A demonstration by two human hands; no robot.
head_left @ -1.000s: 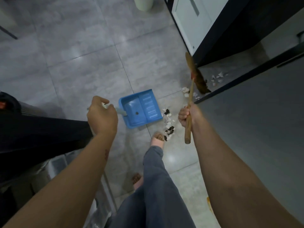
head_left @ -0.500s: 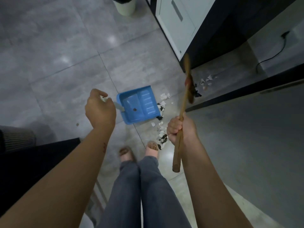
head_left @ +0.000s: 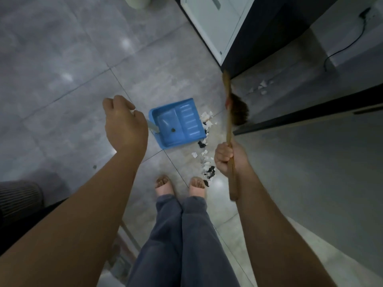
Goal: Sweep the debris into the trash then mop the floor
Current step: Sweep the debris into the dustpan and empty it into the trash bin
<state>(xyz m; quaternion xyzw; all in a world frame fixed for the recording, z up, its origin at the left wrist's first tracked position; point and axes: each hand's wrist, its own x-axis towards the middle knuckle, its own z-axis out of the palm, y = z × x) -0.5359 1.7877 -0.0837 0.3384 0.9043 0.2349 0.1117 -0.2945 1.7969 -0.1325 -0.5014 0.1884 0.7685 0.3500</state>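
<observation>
— What's the floor like?
— Large glossy grey floor tiles (head_left: 68,65) with thin dark joints and patches of reflected light. At the top right stands a white cabinet door (head_left: 211,23) in a dark frame, and a black cable (head_left: 342,50) trails across the recess beside it.
— And the mess?
— A trail of white and black scraps (head_left: 207,164) runs from beside the right foot (head_left: 196,188) up to the open lip of the blue plastic dustpan (head_left: 178,123), touching it. A few white bits (head_left: 262,87) lie in the recess, well apart.
— The hands?
— The left hand (head_left: 124,125) is fisted round the dustpan's pale handle; the pan lies on the tile. The right hand (head_left: 228,158) has its fingers wrapped tight round the wooden-handled broom (head_left: 229,125). The broom's dark bristles are blurred, just right of the scraps.
</observation>
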